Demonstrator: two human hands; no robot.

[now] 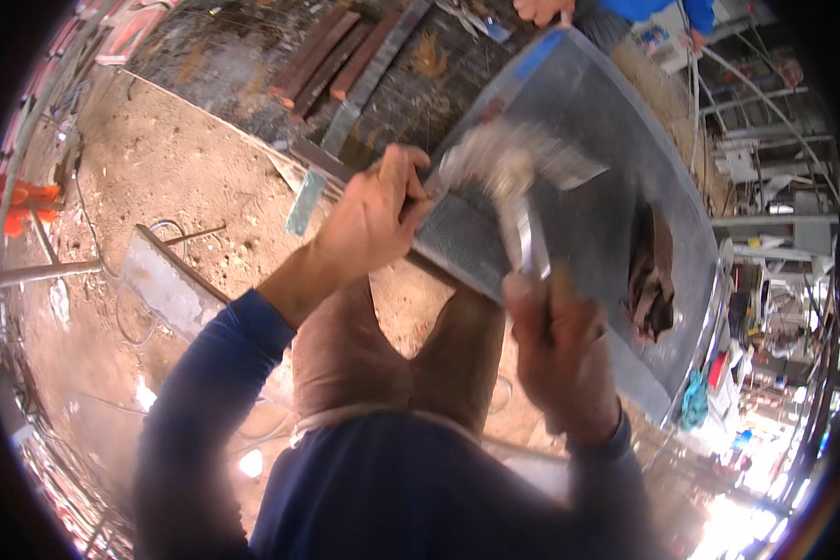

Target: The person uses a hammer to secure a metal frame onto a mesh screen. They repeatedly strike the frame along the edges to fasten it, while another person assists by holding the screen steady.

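Right hand (560, 359) grips a blurred hammer (530, 238) just right of centre; left hand (378, 210) is closed around something thin, too blurred to tell; grey panel (588, 229) below, centre to upper right; hammering looks under way, amount done or left unclear; no container discernible.

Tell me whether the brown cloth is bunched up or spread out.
Bunched up: the brown cloth lies narrow and creased on the grey sheet.
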